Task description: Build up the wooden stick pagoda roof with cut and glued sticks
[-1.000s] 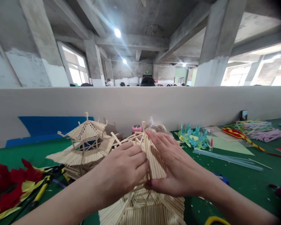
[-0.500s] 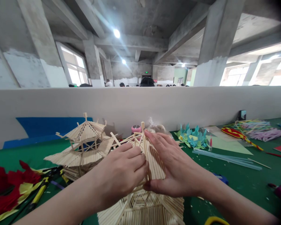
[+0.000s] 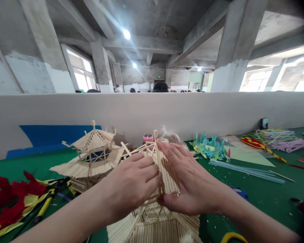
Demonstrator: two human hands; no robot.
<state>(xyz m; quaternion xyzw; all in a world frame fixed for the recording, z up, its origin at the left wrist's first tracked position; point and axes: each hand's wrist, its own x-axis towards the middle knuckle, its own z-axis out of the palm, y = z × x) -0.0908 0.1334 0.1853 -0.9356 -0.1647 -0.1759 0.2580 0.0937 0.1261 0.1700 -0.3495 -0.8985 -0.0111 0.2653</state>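
Note:
In front of me stands a pagoda model built from thin wooden sticks, its upper roof partly covered by my hands. My right hand lies over the right side of that roof, fingers along the slope near the peak and thumb at the lower edge. My left hand is curled closed against the left-front of the same roof; whatever its fingertips pinch is hidden. Bare roof sticks show beyond the left knuckles. Behind my left forearm is a second, more fully roofed stick pagoda.
Red and yellow crafted pieces and a yellow-handled tool lie at left. Turquoise folded paper, pale-blue strips and bundled sticks sit at right. A grey partition edges the green table. A yellow loop is at the bottom.
Both hands keep nearly the same places on the roof. The whole view has shifted very slightly; no object is visibly taken up or let go.

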